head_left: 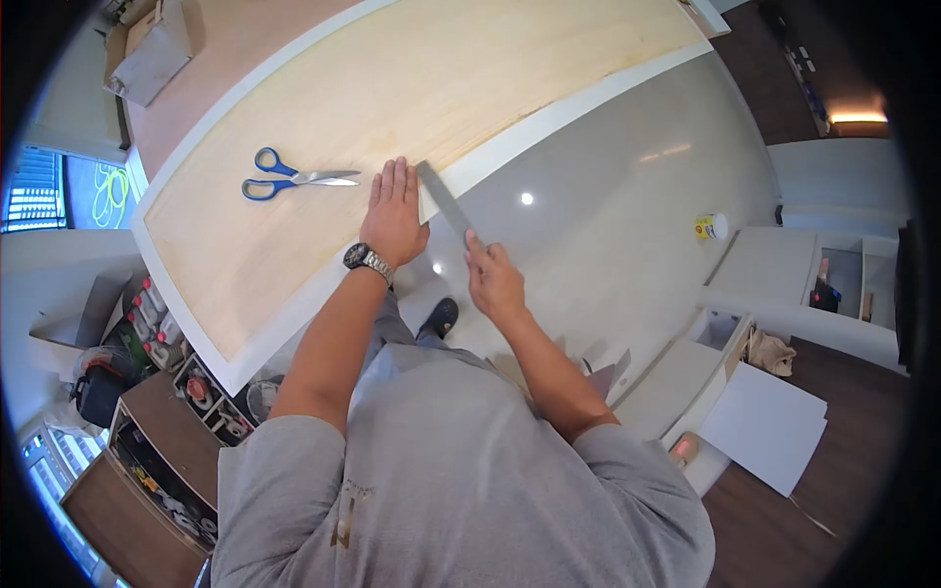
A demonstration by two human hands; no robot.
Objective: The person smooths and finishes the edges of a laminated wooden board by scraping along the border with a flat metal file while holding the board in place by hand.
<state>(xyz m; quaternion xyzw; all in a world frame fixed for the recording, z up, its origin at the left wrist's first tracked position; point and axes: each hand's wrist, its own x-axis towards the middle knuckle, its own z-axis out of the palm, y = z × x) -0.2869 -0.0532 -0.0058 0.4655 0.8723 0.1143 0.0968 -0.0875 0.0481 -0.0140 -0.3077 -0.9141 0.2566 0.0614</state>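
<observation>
My left hand (394, 216) lies flat near the front edge of a large wooden panel (323, 108) with a white border, its fingers stretched out. A watch sits on that wrist. My right hand (497, 279) is closed round the lower end of a long grey flat tool (446, 203), perhaps a file. The tool's far end rests at the panel's edge, just right of my left fingertips. Blue-handled scissors (294, 179) lie on the panel left of my left hand, their blades slightly apart and pointing toward it.
A cardboard box (149, 54) stands at the upper left. Shelves of tools (167, 480) are at the lower left. On the right are a yellow-labelled tub (711, 226), an open drawer (718, 329) and white sheets (765, 421). My shoe (443, 316) shows below the panel.
</observation>
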